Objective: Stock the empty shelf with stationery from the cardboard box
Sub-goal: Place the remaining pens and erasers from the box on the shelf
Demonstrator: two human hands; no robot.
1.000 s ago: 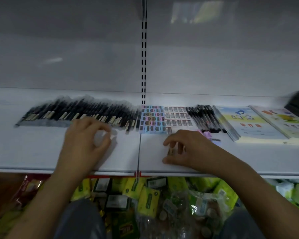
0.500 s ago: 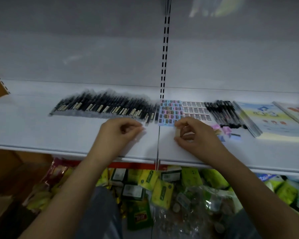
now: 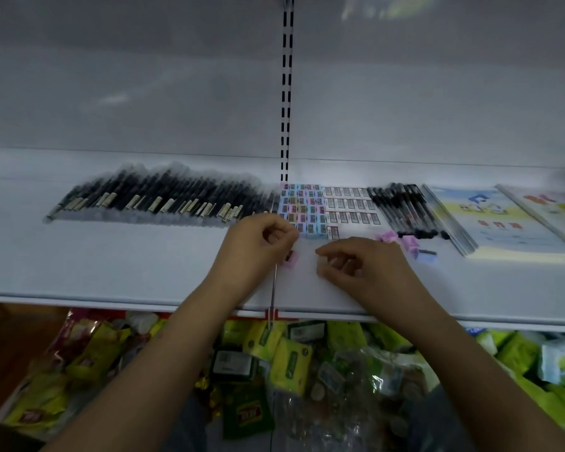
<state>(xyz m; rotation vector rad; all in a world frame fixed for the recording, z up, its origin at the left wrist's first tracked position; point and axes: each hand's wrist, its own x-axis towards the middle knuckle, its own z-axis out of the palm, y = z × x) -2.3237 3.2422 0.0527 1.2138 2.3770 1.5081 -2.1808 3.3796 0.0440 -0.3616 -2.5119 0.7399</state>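
Head view: white shelf [image 3: 111,272] ran left to right, both hands over its near middle. Left hand [image 3: 258,246] had fingers curled, tips pinched together near the shelf seam, a small pink sharpener [image 3: 289,258] lay on the shelf touching or just under it; could not tell if the fingers actually held anything. Right hand [image 3: 362,269] sat just right of it, fingers curled with thumb and forefinger close around something small and pale; item too blurred to name. Far left on the shelf lay a long row of black pens [image 3: 163,200]. At centre, a block of blue-pink erasers [image 3: 302,208], then white erasers [image 3: 351,208] touching it on the right. Right of those, a smaller row of black pens [image 3: 402,207], with two more pink sharpeners [image 3: 398,239] near their near ends and a dark one [image 3: 426,252] beside. Booklets [image 3: 490,220] lay far right. Below the shelf, yellow-green packets [image 3: 281,350] were piled.
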